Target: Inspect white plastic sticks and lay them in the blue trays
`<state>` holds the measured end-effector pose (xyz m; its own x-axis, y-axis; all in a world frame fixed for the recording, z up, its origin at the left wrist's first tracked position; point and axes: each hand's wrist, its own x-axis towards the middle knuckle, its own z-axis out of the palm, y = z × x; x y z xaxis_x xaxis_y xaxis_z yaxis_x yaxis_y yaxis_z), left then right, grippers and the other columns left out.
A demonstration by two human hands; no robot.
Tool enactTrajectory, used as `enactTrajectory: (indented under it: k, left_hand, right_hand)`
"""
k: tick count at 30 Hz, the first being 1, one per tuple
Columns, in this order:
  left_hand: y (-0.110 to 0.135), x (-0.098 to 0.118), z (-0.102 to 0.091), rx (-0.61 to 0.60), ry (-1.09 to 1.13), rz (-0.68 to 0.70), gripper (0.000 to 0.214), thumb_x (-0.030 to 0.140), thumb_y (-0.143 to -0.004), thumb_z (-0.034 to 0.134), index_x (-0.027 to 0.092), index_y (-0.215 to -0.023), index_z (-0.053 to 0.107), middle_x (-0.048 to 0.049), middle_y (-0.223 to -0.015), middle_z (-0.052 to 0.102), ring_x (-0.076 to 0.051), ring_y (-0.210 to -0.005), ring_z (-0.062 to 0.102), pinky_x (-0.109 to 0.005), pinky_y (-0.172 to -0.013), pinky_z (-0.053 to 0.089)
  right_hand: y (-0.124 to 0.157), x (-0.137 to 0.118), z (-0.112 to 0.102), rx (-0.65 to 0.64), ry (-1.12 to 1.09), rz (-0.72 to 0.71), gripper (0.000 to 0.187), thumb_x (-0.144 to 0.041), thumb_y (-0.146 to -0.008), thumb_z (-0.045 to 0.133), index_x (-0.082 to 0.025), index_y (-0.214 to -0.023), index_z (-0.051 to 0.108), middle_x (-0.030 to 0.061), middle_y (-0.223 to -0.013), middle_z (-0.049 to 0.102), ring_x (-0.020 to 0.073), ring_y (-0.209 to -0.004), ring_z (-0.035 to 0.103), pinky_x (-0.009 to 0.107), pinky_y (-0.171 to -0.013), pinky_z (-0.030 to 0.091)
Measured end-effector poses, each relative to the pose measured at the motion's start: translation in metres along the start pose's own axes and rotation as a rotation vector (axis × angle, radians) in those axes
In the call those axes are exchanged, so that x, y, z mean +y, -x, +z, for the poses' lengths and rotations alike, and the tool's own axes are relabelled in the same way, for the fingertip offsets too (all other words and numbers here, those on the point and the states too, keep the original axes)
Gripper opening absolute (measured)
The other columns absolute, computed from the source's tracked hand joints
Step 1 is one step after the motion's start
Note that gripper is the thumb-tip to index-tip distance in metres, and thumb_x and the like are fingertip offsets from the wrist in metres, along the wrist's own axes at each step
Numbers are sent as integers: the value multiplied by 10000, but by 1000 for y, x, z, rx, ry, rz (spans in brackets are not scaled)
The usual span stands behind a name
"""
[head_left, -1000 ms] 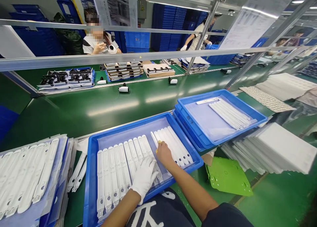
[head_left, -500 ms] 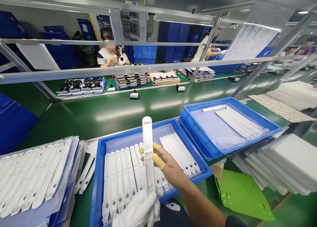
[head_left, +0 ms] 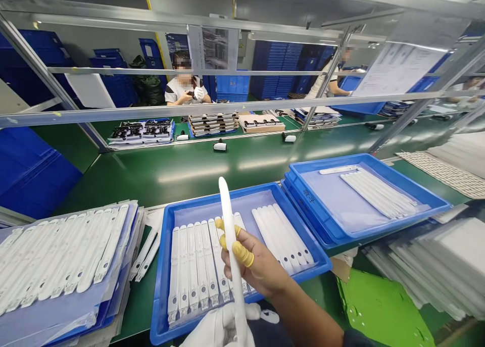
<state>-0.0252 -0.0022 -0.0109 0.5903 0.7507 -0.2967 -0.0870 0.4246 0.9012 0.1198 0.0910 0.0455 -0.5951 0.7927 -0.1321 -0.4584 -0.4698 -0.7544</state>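
Observation:
A long, narrow white plastic strip (head_left: 226, 205) stands nearly upright before me, turned edge-on. My right hand (head_left: 261, 266), with yellow finger cots on several fingertips, pinches it around the middle. Lower down, my left hand (head_left: 215, 329) in a white glove closes around its bottom end. Behind and beneath both hands is a blue tray (head_left: 158, 291) lined with bluish sheet. One row of similar strips (head_left: 194, 261) lies on the tray's left, ribbed side up; another group (head_left: 282, 236) on the right shows smooth faces. The hands hide part of the left row.
On the left, more white strips (head_left: 64, 261) cover a stack of sheets, with two loose strips (head_left: 146, 256) beside it. Stacked blue trays (head_left: 333, 226) stand right. A green sheet (head_left: 382, 306) and foam sheets (head_left: 428, 261) lie lower right. Beyond a metal rail (head_left: 242, 104), co-workers handle parts.
The strip has been turned from its ribbed inner face to its side edge, with both hands still on it. The camera view has shifted, moving the scene slightly right.

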Motion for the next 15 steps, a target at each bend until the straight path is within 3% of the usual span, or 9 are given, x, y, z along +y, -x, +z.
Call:
enactTrajectory:
  k: [4,7,9,12,15]
  left_hand:
    - [2,-4,-1,4,32,43,304,404,-965,591,189,-1177,627,-79,-1123,668,-196,-916,658,-381,-794,579]
    - [3,-4,2,24,81,78,545,536,-842,710,188,-1248,605,-52,-954,682,-211,-836,650,-397,-791,559]
    - [5,2,6,69,109,115,665,599,-752,766,210,-1269,611,-42,-929,676,-240,-892,637,-415,-877,526]
    - [8,15,9,139,119,178,605,605,-758,756,233,-1223,652,-46,-1070,660,-274,-1097,577,-420,-1080,398]
    - [8,24,10,194,118,192,507,538,-793,758,225,-1180,660,-35,-1091,641,-247,-1143,548,-367,-1108,353]
  right_hand:
    - [-7,-2,5,45,-29,-5,494,-434,-739,851,-265,-1174,689,-41,-802,492,73,-632,450,195,-572,478]
    - [-12,-5,8,63,-44,-4,485,-419,-720,865,-273,-1151,697,-43,-831,499,67,-631,457,189,-556,488]
    - [-17,-9,10,67,-52,0,474,-405,-710,873,-268,-1131,705,-46,-828,501,65,-633,461,184,-553,493]
    - [-27,-12,13,82,-70,6,436,-378,-708,875,-248,-1093,715,-51,-805,505,61,-628,448,177,-561,500]
    - [-35,-12,14,143,-95,0,401,-354,-701,879,-238,-1047,714,-60,-778,523,61,-620,455,176,-574,513]
